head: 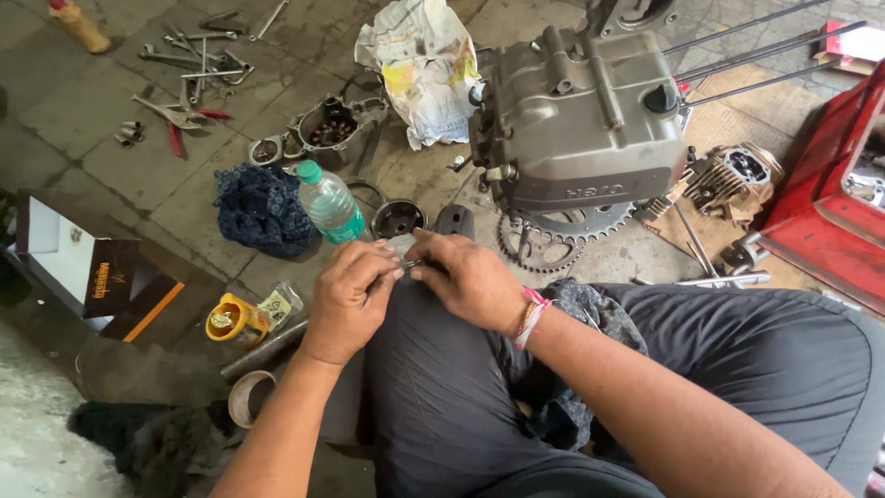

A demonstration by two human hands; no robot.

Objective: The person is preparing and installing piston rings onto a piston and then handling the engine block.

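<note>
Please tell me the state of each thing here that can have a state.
Left hand: closed on a small metal part.
Right hand: pinching the same part.
Plastic water bottle: capped, tilted.
Engine: off the vehicle, on the floor.
Yellow tin: open, on its side.
Spanners: scattered on the floor.

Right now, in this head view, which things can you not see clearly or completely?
- Small metal part pinched between left hand and right hand: fingers cover most of it, so its kind is unclear.
- Red metal frame: cut off by the right edge.
- Sprocket: upper half hidden behind the grey engine block.
- Loose tools on the floor: too small to tell apart.
</note>
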